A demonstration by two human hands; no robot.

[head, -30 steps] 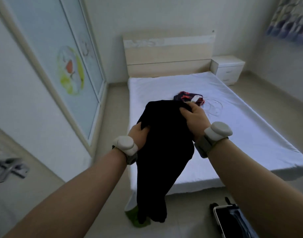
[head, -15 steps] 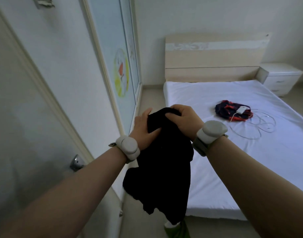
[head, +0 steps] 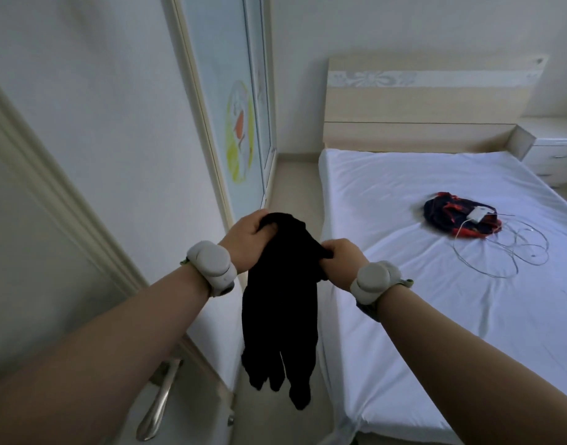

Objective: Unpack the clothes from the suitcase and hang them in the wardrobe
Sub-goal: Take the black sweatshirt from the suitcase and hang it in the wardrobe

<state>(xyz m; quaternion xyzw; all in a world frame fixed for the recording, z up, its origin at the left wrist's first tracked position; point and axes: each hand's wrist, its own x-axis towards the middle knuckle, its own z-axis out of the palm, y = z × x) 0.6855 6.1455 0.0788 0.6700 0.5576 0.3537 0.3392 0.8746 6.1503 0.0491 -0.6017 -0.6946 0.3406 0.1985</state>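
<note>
A black garment (head: pixel 280 303) hangs down in front of me over the gap between bed and wall. My left hand (head: pixel 248 240) grips its top left edge. My right hand (head: pixel 341 258) pinches its top right edge. Both wrists wear grey bands. The wardrobe (head: pixel 231 123), with sliding glass doors and a yellow and orange picture, runs along the left wall beyond my hands; its doors look shut. A dark blue and red piece of clothing (head: pixel 460 216) lies on the white bed (head: pixel 436 284). The suitcase is out of view.
A door with a metal lever handle (head: pixel 158 403) stands at the near left. A white charger and loose cable (head: pixel 513 248) lie on the bed by the clothing. A wooden headboard (head: pixel 420 101) and a white nightstand (head: pixel 551 149) are at the back right.
My view has swung left and closer to the wall, so the door handle now shows and the suitcase has left the frame. My hands have shifted on the garment's top edge, spreading it a little.
</note>
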